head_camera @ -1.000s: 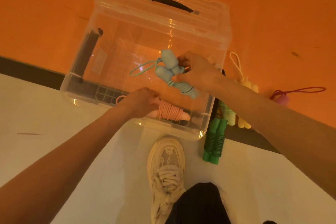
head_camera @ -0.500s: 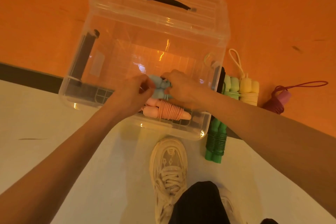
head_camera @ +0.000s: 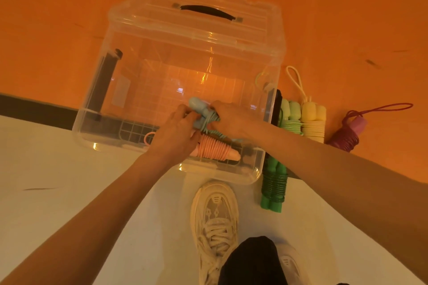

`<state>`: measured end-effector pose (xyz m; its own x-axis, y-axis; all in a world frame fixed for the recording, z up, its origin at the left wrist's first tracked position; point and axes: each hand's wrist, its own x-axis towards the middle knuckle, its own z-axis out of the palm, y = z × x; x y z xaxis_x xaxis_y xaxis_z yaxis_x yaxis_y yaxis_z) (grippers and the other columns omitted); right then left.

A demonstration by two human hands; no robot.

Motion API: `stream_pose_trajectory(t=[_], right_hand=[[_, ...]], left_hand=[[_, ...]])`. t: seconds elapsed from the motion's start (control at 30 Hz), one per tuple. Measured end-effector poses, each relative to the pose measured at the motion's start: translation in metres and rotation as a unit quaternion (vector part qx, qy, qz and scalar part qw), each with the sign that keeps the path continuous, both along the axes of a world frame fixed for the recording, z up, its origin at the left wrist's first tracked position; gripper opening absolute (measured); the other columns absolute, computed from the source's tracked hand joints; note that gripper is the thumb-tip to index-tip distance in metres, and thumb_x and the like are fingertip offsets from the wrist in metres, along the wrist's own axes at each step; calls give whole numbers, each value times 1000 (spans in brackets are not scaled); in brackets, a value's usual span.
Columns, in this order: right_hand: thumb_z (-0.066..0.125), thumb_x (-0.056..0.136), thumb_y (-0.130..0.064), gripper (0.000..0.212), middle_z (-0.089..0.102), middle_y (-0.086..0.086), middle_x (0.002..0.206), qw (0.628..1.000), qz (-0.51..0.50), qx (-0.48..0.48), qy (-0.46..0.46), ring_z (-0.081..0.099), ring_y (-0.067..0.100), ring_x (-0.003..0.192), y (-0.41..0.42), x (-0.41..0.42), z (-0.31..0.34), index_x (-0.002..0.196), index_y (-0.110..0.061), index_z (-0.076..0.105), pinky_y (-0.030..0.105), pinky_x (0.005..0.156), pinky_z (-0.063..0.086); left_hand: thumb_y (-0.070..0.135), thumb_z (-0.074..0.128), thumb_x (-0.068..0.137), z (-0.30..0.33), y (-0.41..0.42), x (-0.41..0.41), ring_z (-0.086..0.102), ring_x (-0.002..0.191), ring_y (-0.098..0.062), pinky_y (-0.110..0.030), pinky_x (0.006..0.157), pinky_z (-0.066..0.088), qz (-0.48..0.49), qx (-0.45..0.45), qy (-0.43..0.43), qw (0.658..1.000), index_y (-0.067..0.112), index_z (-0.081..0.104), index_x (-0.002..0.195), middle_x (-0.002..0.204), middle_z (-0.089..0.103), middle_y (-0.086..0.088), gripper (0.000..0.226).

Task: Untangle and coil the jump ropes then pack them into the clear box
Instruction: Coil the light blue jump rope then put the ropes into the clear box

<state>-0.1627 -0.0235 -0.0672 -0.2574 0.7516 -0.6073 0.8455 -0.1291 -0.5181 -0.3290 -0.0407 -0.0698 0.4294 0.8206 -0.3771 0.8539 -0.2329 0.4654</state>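
The clear box (head_camera: 97, 109) stands open on the floor, its lid (head_camera: 196, 21) with a black handle propped at the far side. Inside, by the near wall, lies a coiled pink jump rope (head_camera: 217, 149). Just beyond it sits a coiled light-blue jump rope (head_camera: 201, 109), held from both sides: my left hand (head_camera: 176, 132) grips its left side and my right hand (head_camera: 234, 118) grips its right side, both reaching inside the box.
Right of the box lie coiled ropes: light green (head_camera: 289, 118), yellow (head_camera: 312, 120), magenta (head_camera: 349, 132) and dark green (head_camera: 274, 185). My shoe (head_camera: 215, 217) stands just before the box. The floor is orange beyond, white in front.
My right hand brought the light-blue rope down from above the box into it, beside the pink rope. My left hand left the pink rope and now also holds the blue one.
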Motion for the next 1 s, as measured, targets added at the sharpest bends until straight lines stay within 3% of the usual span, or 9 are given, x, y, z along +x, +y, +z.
stream_pose_trajectory(t=[0.1, 0.17, 0.27, 0.37, 0.5, 0.63, 0.77, 0.87, 1.0], right_hand=[[55, 95, -25, 48, 51, 7, 132, 999, 9, 41, 12, 50, 20, 113, -8, 8, 15, 140, -15, 41, 30, 86, 41], [55, 95, -23, 40, 55, 4, 129, 994, -32, 84, 64, 52, 15, 112, -18, 22, 32, 134, -16, 51, 28, 93, 43], [58, 94, -17, 22, 63, -7, 112, 955, -180, 169, 163, 58, 4, 95, -43, 56, 63, 115, -18, 64, 16, 83, 46], [59, 94, -15, 14, 69, -11, 99, 891, -361, 200, 187, 64, 8, 89, -77, 95, 73, 102, -24, 67, 20, 77, 49], [61, 92, -19, 12, 69, -4, 94, 848, -488, 146, 144, 65, 16, 83, -128, 125, 45, 100, -26, 66, 30, 69, 52], [68, 87, -14, 14, 69, 0, 92, 834, -534, 68, 119, 66, 19, 85, -167, 124, 10, 98, -22, 65, 17, 67, 50], [77, 79, -25, 38, 65, 0, 95, 833, -546, -4, 94, 61, 6, 81, -178, 111, -15, 110, -11, 60, 9, 62, 44], [85, 67, -38, 63, 63, 1, 105, 830, -549, -56, 83, 61, 11, 90, -176, 97, -31, 115, -12, 53, 21, 74, 50], [84, 57, -56, 78, 58, -1, 113, 848, -522, -90, 18, 59, 19, 103, -169, 83, -39, 111, -20, 41, 43, 85, 51]], left_hand=[[19, 59, 91, 2, -4, -1, 51, 112, -29, -40, 76, 49, 1, 18, 9, 1000, 9, 54, 126, 132, 40, -10, 38], [22, 59, 90, 3, -7, 0, 50, 113, -30, -37, 75, 46, 3, 25, 11, 1000, 12, 53, 127, 131, 40, -10, 39], [23, 59, 91, 7, -10, 5, 49, 114, -29, -35, 76, 43, 11, 26, 13, 1000, 13, 54, 128, 131, 41, -9, 39], [23, 61, 90, 14, -10, 15, 50, 115, -29, -41, 84, 48, 18, 28, -9, 999, 12, 54, 129, 130, 43, -9, 41], [23, 61, 89, 29, -8, 39, 53, 113, -27, -49, 87, 50, 17, 44, -58, 997, 16, 55, 128, 131, 43, -4, 40], [23, 57, 91, 48, -12, 69, 55, 106, -20, -45, 76, 53, 0, 80, -102, 992, 18, 55, 128, 132, 43, 0, 37], [19, 53, 92, 61, -18, 97, 46, 97, -4, -31, 71, 45, 5, 98, -163, 982, 19, 52, 132, 134, 42, 2, 40], [18, 54, 93, 64, -22, 117, 47, 107, -7, -22, 83, 41, -19, 87, -192, 977, 17, 52, 132, 135, 41, 1, 39], [27, 51, 92, 63, -32, 139, 52, 103, -14, -33, 82, 50, -54, 74, -191, 977, 15, 54, 130, 135, 42, -1, 40]])
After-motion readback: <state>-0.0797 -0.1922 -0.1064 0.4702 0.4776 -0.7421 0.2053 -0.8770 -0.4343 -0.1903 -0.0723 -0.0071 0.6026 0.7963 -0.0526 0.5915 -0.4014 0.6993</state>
